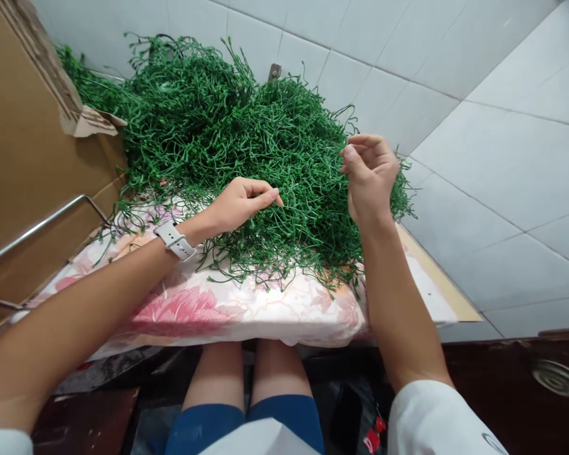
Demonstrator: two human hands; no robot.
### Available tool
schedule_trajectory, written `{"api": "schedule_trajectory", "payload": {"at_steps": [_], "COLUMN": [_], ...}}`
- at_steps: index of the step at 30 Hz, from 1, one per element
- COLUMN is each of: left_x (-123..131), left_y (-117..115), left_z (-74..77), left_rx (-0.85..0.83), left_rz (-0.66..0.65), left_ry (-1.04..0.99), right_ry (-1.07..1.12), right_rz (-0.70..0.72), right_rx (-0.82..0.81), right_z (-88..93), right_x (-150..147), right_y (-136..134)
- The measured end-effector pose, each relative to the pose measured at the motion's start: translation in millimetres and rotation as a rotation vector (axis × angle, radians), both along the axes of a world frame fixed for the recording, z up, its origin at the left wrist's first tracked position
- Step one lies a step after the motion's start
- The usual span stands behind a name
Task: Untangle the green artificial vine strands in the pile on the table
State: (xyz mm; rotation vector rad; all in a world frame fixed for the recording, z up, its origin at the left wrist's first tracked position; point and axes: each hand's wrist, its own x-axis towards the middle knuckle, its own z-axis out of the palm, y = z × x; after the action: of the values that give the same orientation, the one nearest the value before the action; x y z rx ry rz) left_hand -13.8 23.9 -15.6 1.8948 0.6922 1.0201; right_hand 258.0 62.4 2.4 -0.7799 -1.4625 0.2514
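Observation:
A large heap of thin green stems with small knobbed tips, apparently artificial plant pieces [203, 133], covers most of the table. My left hand [246, 201], with a white watch band at its wrist, is over the front middle of the heap. Its thumb and fingers are pinched together, and whatever is between them is too small to make out. My right hand [372, 174] is raised at the heap's right side, fingers curled in towards the thumb. Anything in that pinch blends with the green behind it. The two hands are apart.
Under the heap lies a floral tablecloth [265, 316], with stray stems along its front. A cardboard box [23, 145] with a torn edge stands at the left beside a metal rod [38, 229]. White tiled walls [502, 164] close off the back and right.

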Motion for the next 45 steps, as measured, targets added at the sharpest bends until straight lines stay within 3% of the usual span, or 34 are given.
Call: {"api": "schedule_trajectory", "payload": {"at_steps": [4, 8, 10, 15, 23, 28, 33, 39, 45], "left_x": [-1.4, -0.8, 0.3, 2.8, 2.9, 2.9, 2.9, 2.1, 4.4], "left_y": [4.3, 6.1, 6.1, 5.7, 5.5, -0.4, 0.5, -5.3, -7.3], "left_z": [-1.0, -0.9, -0.4, 1.8, -2.7, -2.1, -0.8, 5.3, 9.1], "left_rx": [-0.075, -0.140, -0.174, -0.199, -0.111, -0.075, -0.061, -0.061, -0.018], "left_rz": [-0.025, -0.050, -0.051, -0.012, 0.006, -0.010, -0.013, 0.137, 0.103], "left_ry": [-0.108, -0.205, -0.230, -0.262, -0.228, -0.103, -0.139, -0.054, -0.062], "right_ry": [-0.193, -0.267, -0.277, -0.418, -0.426, -0.288, -0.202, -0.193, -0.182], "right_rz": [-0.221, -0.310, -0.231, 0.090, 0.197, 0.144, 0.098, 0.054, 0.019], "right_rx": [0.021, 0.107, 0.121, -0.044, -0.084, -0.118, -0.063, 0.001, -0.021], "right_z": [0.9, 4.9, 5.6, 1.6, -2.4, -2.7, -3.1, -3.3, -4.9], "right_x": [-8.1, -22.3, -32.0, -55.8, -69.3, -67.8, -69.4, -66.4, -60.9], "right_y": [-9.8, -28.0, -36.9, -51.2, -56.0, -57.5, -55.1, -52.1, -45.6]}}
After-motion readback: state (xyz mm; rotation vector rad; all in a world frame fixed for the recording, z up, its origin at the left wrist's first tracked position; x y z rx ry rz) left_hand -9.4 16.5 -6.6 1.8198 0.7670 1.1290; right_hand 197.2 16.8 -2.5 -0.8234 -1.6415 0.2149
